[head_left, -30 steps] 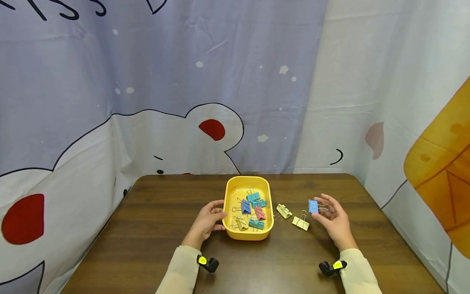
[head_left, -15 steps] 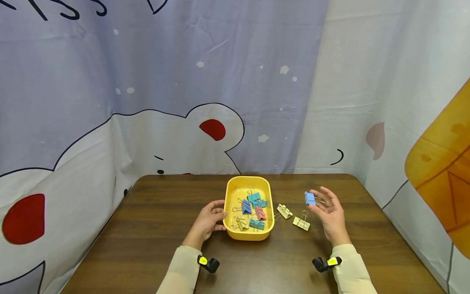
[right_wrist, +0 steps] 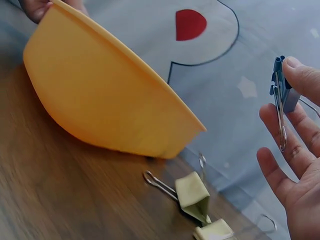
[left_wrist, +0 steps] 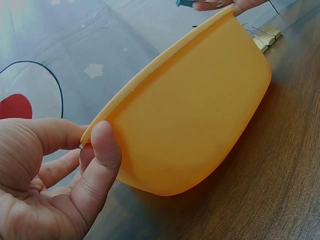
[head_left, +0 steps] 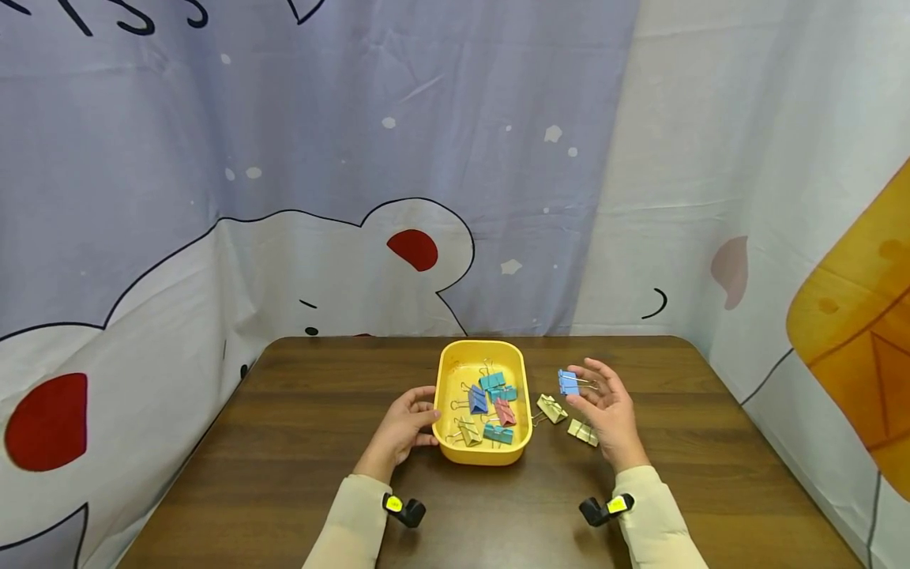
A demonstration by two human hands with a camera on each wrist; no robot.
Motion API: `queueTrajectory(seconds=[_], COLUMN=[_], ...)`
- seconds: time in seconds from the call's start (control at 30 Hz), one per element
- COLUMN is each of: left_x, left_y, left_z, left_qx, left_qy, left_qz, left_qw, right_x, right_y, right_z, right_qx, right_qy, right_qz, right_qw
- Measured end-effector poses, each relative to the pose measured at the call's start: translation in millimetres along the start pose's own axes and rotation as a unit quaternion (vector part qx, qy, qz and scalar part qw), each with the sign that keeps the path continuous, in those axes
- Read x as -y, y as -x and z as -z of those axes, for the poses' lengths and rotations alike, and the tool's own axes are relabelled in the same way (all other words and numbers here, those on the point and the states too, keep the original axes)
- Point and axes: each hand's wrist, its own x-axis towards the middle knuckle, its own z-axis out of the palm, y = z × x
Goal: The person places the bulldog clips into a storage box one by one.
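At the left side of a yellow plastic tray (head_left: 483, 456), my left hand (head_left: 401, 427) pinches the rim between thumb and fingers, as the left wrist view shows up close. A blue binder clip (head_left: 568, 382) is held by my right hand (head_left: 613, 411) between thumb and fingertips, raised above the table to the right of the tray. Inside the tray lie several binder clips: teal ones (head_left: 498, 434), a darker blue one (head_left: 478, 400), a pink-red one (head_left: 505, 412) and a pale yellow one (head_left: 469, 431).
Two pale yellow binder clips lie on the brown wooden table (head_left: 298, 458), right of the tray: one (head_left: 551, 408) close to its wall, the other (head_left: 583, 431) partly behind my right hand. A printed cloth (head_left: 341, 158) hangs behind the table.
My right hand has moved left toward the tray, carrying the blue binder clip. My left hand and the tray stay in place.
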Motion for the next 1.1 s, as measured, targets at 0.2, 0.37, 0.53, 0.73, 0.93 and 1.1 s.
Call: queueTrajectory(seconds=[0.2,0.37,0.53,0.73,0.93,1.1], left_x=[-1.3,-1.4,0.5,1.0,-0.2,0.3], left_y=[0.9,0.8,1.2,1.1,0.2,0.0], left_z=[0.5,0.3,-0.2,0.6,0.7,-0.7], left_qx=[0.001,0.003,0.004,0.003,0.008,0.013], left_qy=[-0.003,-0.002,-0.003,0.002,0.007,0.01], left_qz=[-0.001,0.0,0.003,0.002,-0.005,-0.009], left_qw=[1.0,1.0,1.0,1.0,0.9999,0.9998], right_x=[-6.0,-8.9,-6.0,-0.3,5.7,6.5], right_y=[-0.9,-2.7,-7.0,-15.9,-22.7,-24.9], right_z=[-20.9,-37.1,-54.3,-73.3,-81.6,-83.4], right_qx=[0.008,0.026,0.057,0.106,0.122,0.133], right_qy=[0.014,0.067,0.162,0.247,0.246,0.246], right_qz=[-0.005,-0.004,-0.001,0.023,0.015,0.02], right_qw=[0.9999,0.9974,0.9851,0.963,0.9614,0.9599])
